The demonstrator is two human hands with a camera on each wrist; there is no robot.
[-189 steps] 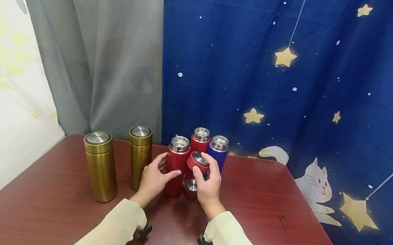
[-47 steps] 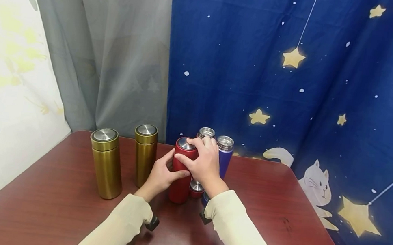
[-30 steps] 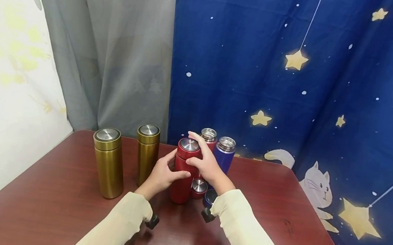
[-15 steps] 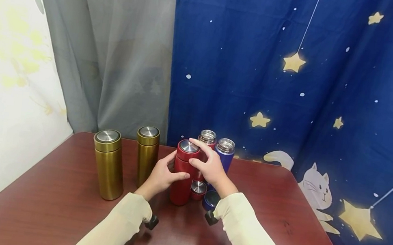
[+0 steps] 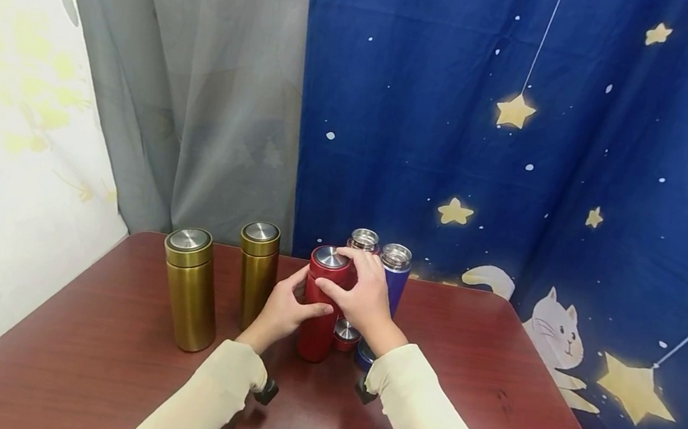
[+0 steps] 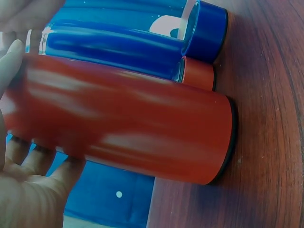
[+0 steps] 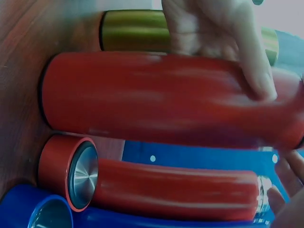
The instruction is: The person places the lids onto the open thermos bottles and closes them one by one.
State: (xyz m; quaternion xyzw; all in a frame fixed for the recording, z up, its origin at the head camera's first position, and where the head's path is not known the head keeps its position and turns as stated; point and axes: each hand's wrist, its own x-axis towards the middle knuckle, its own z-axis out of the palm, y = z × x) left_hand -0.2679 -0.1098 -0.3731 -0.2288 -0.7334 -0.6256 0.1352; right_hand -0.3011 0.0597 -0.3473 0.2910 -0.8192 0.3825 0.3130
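Open tabletop (image 5: 466,373) at right, gap between gold bottles (image 5: 191,303), blue bottle (image 5: 399,282) close behind right hand (image 5: 366,299)

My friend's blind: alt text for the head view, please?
A person's left hand grips a red cylindrical metal flask, the right hand its red lid. Two capped gold cylindrical flasks, one open red flask and one open blue flask stand nearby.

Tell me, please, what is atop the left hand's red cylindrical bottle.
A round red lid with a silver disc, partly covered by the right hand; what the bottle holds is hidden.
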